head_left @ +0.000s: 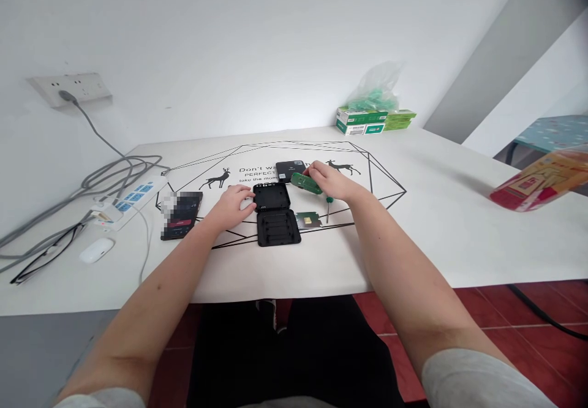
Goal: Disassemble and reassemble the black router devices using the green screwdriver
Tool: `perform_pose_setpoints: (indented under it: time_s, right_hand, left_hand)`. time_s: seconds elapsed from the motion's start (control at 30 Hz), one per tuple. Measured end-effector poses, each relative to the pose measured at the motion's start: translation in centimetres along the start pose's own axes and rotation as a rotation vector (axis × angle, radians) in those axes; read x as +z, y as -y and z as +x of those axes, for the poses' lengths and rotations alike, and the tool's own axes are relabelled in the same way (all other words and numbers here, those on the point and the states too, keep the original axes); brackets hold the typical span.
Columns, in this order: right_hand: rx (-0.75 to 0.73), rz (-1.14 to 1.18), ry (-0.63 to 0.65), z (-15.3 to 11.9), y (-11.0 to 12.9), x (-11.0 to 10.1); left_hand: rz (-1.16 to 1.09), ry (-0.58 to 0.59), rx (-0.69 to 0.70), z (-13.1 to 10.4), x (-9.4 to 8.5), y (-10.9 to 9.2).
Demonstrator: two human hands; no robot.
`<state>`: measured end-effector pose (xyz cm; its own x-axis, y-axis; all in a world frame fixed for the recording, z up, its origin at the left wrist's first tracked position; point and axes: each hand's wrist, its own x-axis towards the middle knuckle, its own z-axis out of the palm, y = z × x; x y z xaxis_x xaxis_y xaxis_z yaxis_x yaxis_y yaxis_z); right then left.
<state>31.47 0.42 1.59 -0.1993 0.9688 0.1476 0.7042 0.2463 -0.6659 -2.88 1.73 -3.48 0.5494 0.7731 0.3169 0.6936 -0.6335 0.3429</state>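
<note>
My left hand (pixel 231 207) rests at the left edge of an opened black plastic case (pixel 278 227), its fingers curved beside the case; a small white object (pixel 247 203) shows partly under them. In my right hand (pixel 324 178) is a green circuit board (pixel 306 184), pinched at its upper right end and held above the table. Behind it lies a black box-like device (pixel 288 170) with small labels. A small metal plate with a gold square (pixel 309 220) lies right of the case, and a screwdriver with a green handle (pixel 329 200) is beside it.
A phone (pixel 182 215), a white earbud case (pixel 97 250), glasses (pixel 48 252) and a power strip (pixel 133 200) with grey cables lie on the left. Green-and-white boxes (pixel 361 121) under a plastic bag (pixel 376 89) stand at the back. A red-yellow package (pixel 537 181) is at the right.
</note>
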Motion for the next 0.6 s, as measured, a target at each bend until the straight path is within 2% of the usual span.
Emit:
perform_pose_setpoints:
  time_s: [0.07,0.13,0.33,0.47,0.6]
  right_hand:
    - [-0.004,0.025,0.001,0.2,-0.1,0.3]
    - [-0.018,-0.052,0.041,0.4,-0.2,0.7]
    - [-0.044,-0.267,0.248,0.5,-0.6,1.4]
    - [0.034,-0.315,0.387,0.1,-0.7,1.4]
    - [0.048,-0.307,0.382,-0.1,-0.4,1.5]
  left_hand:
    - [0.01,-0.006,0.004,0.0,0.0,0.2]
    - [0.019,-0.01,0.005,0.1,0.1,0.3]
    - [0.031,-0.02,-0.008,0.1,0.1,0.4]
    - [0.036,-0.012,-0.006,0.1,0.0,0.1]
    - [0.038,-0.011,-0.002,0.1,-0.1,0.0]
